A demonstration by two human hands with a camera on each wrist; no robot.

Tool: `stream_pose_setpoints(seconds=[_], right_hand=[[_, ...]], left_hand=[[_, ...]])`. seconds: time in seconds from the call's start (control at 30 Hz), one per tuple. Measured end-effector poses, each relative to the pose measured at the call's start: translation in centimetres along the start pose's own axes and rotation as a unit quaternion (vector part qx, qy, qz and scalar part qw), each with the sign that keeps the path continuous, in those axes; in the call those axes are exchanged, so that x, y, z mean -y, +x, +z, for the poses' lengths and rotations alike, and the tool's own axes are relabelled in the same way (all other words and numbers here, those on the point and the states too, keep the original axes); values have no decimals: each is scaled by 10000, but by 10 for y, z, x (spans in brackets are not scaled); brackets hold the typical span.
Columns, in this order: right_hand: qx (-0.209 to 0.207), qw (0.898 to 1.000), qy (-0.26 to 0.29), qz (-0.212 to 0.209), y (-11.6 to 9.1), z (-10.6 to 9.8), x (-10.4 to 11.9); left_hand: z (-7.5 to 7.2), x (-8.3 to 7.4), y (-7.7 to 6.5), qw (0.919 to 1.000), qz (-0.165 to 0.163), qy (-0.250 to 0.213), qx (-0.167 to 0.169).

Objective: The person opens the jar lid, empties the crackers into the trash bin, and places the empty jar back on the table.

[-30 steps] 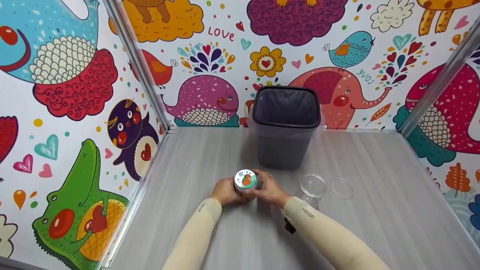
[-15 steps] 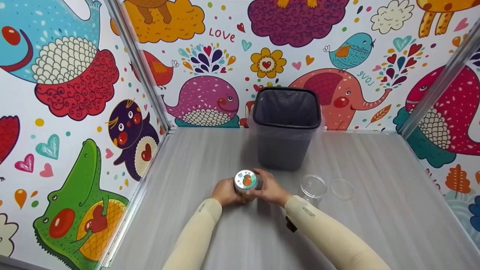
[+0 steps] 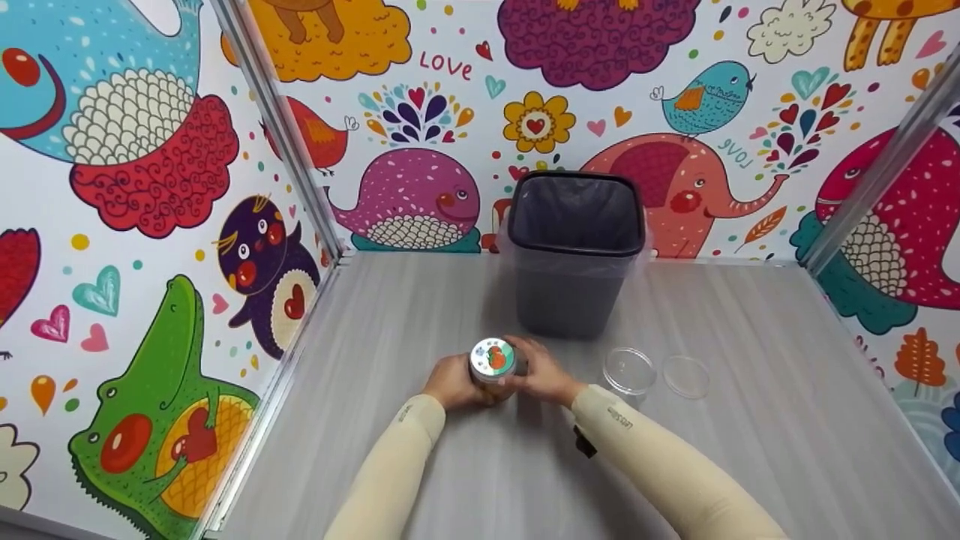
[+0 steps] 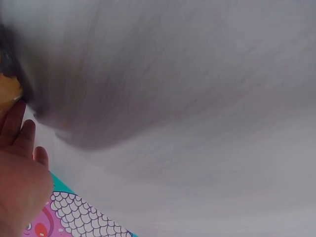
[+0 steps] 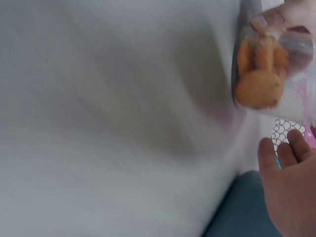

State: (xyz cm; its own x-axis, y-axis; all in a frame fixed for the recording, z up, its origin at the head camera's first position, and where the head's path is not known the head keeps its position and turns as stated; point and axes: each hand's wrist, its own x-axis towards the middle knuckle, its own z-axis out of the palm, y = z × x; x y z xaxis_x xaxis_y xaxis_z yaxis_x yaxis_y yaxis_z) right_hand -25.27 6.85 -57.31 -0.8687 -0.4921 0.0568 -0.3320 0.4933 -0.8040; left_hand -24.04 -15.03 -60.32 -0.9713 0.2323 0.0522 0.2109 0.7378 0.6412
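A clear plastic jar (image 5: 291,101) stands upright on the table, with orange-coloured pieces (image 5: 260,88) lying in its bottom. Its round lid (image 3: 493,357) carries a white and green label with an orange fruit printed on it. My left hand (image 3: 451,384) grips the jar's body from the left, its thumb showing against the wall in the right wrist view. From the right, my right hand (image 3: 545,379) holds the lid's rim between thumb and fingers, while its other fingers stand off the jar. Only a slice of the contents shows in the left wrist view.
Right of my right hand stands a second clear jar (image 3: 628,370), uncovered. Beside it a clear round disc (image 3: 685,376), like a lid, lies flat. A dark bin (image 3: 568,296) with a bag liner stands behind the jars, near the printed back wall (image 3: 420,199).
Both hands keep their hold on the jar and its lid, with no clear turn of the label. The head view shifts very slightly.
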Motion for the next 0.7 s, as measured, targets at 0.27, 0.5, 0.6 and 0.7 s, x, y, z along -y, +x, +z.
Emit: stream_pose_setpoints(seconds=[0.27,0.5,0.6,0.7], right_hand=[[-158,9996,-114,-199,1,3,-2],[-406,9992,-17,-62,-2,13,-3],[-329,9994,-109,-36,-3,9,-2],[-156,9996,-205,-79,-2,2,-1]], left_hand=[[-3,-1,1,9999,-105,10,44],[-4,-3,-1,9999,-94,26,27],[-4,-3,-1,9999,-78,62,32],[-3,-4,0,10000,-23,77,11]])
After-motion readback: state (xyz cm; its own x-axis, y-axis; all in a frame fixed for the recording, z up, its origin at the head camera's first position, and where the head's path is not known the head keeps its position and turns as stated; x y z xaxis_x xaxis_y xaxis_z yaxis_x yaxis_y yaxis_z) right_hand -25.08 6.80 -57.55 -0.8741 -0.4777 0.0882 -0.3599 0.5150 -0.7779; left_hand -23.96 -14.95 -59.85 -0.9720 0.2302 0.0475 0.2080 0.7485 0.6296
